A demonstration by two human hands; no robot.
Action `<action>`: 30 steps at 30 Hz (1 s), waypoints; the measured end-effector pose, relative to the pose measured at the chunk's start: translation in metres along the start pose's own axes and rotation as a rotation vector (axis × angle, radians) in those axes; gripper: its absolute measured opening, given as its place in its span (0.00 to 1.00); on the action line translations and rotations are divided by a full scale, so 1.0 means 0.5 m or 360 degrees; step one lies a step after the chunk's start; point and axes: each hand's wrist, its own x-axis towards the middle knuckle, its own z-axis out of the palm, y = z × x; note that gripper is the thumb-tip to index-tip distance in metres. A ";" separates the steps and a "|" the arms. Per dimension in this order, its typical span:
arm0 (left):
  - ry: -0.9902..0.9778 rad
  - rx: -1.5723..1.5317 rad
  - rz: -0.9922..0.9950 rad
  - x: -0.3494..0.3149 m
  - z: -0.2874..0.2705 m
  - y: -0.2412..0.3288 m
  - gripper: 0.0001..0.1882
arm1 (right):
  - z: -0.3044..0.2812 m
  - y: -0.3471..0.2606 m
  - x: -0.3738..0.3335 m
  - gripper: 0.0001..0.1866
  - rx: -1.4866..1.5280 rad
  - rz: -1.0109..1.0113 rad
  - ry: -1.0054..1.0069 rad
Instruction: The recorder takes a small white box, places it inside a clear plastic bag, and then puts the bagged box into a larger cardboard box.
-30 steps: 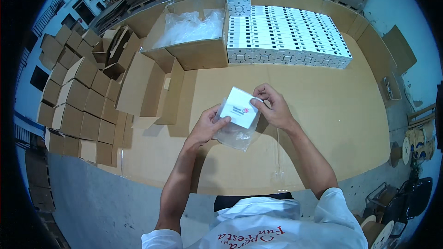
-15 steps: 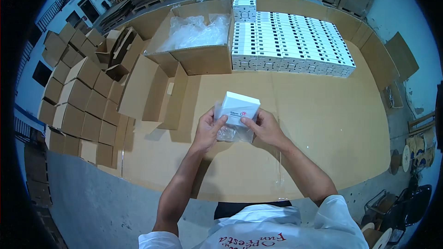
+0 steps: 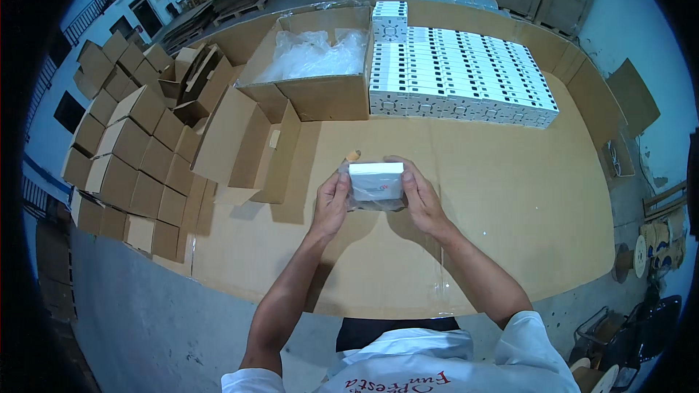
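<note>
Between my two hands, over the middle of the table, is a small white box (image 3: pixel 376 180) with a clear plastic bag (image 3: pixel 377 204) around its lower part. My left hand (image 3: pixel 333 200) grips its left side, thumb on the front and one orange-tipped finger showing beyond the bag. On the right side my right hand (image 3: pixel 422 196) holds the box and the bag, with the thumb along the edge and the fingers behind. The white top end of the box shows above the bag. How the hidden fingers lie behind it I cannot see.
At the back, many white boxes (image 3: pixel 462 76) stand in packed rows. Beside them a large carton (image 3: pixel 320 100) holds clear plastic bags (image 3: pixel 317 54). An open, narrow carton (image 3: pixel 251 149) lies left of my hands. Brown cartons (image 3: pixel 135 167) are stacked at the table's left edge.
The white box has sunk deeper into the plastic bag and tipped, so its top end faces up. Both hands have shifted to its sides.
</note>
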 end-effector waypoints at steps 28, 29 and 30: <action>-0.0084 0.0270 -0.0095 -0.006 0.006 -0.012 0.23 | -0.052 0.053 -0.005 0.14 0.0252 -0.0050 -0.0105; -0.0125 0.0294 -0.0180 -0.006 0.007 -0.006 0.19 | -0.062 0.046 -0.007 0.14 0.0250 -0.0044 -0.0100; -0.0166 0.0319 -0.0264 -0.007 0.009 0.000 0.16 | -0.073 0.034 -0.007 0.13 0.0084 -0.0095 -0.0157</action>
